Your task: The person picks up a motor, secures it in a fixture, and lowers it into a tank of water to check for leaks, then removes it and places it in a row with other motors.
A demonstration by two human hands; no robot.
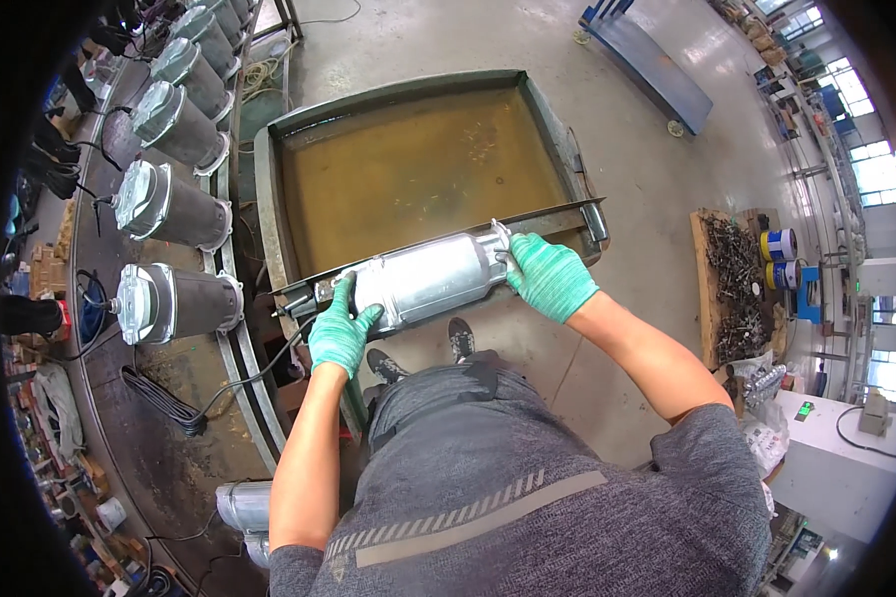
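Note:
In both hands I hold a silver cylindrical pump [430, 279], lying on its side along the near edge of a metal tank [269, 189] of brownish water. My left hand [338, 336], in a green glove, grips its left end, thumb and fingers apart over the casing. The gloved fingers of my right hand [551, 279] close round the flanged right end; part of the flange is hidden behind them. From the pump's left end a black cable [259, 376] runs to a coil [165, 400] on the bench. Whether the pump rests on the tank's rim, I cannot tell.
Several similar silver pumps [179, 303] stand in a row along the bench [159, 468] at left. A blue cart [657, 70] is at the far right. Beyond my right arm lies a wooden pallet [707, 289] heaped with dark metal parts, beside a white cabinet [836, 468].

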